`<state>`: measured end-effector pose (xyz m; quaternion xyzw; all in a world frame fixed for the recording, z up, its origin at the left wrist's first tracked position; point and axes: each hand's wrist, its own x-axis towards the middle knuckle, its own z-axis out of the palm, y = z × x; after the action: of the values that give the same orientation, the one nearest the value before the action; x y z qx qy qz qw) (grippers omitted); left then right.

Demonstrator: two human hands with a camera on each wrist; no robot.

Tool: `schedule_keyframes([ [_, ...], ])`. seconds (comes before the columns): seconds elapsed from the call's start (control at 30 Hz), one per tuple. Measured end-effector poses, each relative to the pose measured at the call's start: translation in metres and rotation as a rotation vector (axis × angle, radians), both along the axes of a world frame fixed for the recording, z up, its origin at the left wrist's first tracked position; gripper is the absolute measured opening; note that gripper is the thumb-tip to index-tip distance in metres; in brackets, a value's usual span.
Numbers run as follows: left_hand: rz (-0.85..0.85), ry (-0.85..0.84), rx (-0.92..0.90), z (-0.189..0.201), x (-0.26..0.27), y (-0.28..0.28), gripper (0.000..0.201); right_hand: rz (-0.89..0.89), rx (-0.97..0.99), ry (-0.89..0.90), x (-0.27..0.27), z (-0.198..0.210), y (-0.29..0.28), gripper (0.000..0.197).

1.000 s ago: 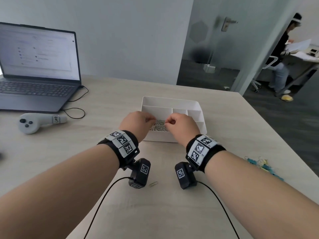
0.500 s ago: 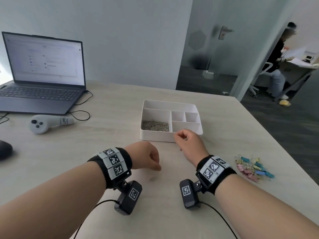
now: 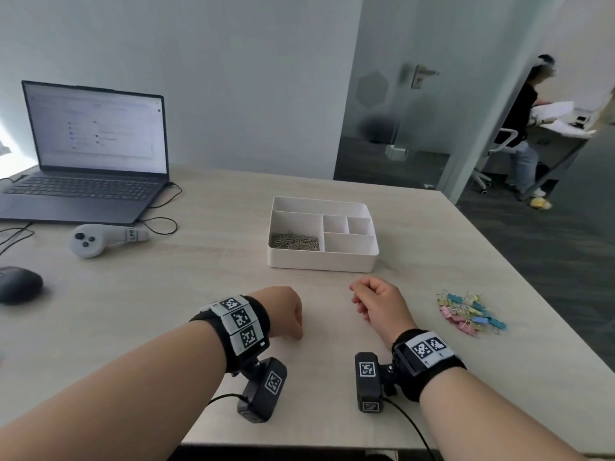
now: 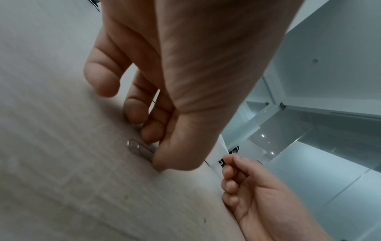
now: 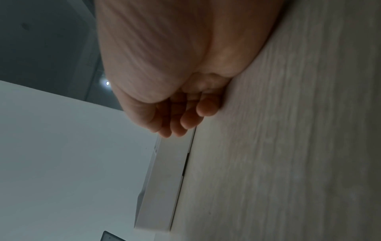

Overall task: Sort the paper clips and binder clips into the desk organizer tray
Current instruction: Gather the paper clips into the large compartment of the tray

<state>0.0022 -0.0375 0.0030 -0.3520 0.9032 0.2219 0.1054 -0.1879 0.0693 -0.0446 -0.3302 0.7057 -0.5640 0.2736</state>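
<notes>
My left hand (image 4: 164,91) is down on the pale wood-grain bench (image 3: 186,294), thumb and fingertips (image 4: 152,132) closing on a single flat silver wire paper clip (image 4: 137,147) that lies on the surface; from the wrist view I cannot tell whether it is pinched yet or only touched at one end. The clip lies so flat that my fingertips could slide over it, or push it along the bench instead of lifting it, and a loose pinch could drop it on the way across. My right hand (image 3: 379,304) hangs loosely curled and empty, just in front of the white plastic desk organizer tray (image 3: 321,261). The heap of silver paper clips (image 3: 294,241) sits in the tray's large front-left compartment, so the lone clip belongs there; tossed carelessly, it might land in one of the smaller compartments to the right. The pile of pastel binder clips (image 3: 469,312) waits on the bench to my right, not yet sorted, and a sweeping right arm could scatter it.
</notes>
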Motion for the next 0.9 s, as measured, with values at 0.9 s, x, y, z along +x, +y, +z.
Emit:
schedule_keyframes([
  [0.9, 0.000, -0.123, 0.061, 0.012, -0.001, 0.003, 0.023, -0.007, -0.047, -0.052, -0.007, 0.001, -0.003, 0.016],
])
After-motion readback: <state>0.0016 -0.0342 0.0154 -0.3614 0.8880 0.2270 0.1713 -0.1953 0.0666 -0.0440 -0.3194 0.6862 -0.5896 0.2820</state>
